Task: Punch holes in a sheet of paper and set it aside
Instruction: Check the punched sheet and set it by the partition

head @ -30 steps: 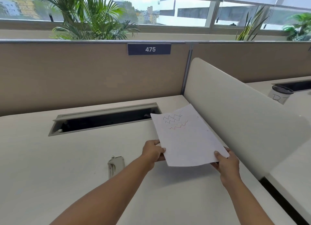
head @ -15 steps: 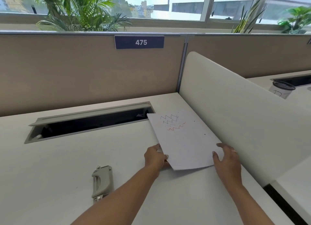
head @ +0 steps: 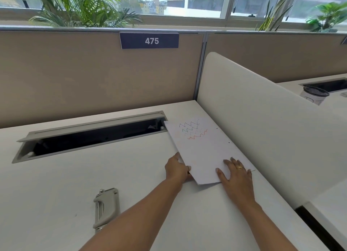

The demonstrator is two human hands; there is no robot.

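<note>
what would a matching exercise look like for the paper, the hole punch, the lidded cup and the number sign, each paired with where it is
Things
1. sheet of paper
2. hole punch
3. lidded cup
4. 475 sign

Places
A. on the neighbouring desk, beyond the white divider
B. fixed near the top of the beige partition
C. lying on the near desk, left of the paper
D. beside the divider, under the flat right hand

Pairs: 1-D, 2-C, 3-A, 4-B
</note>
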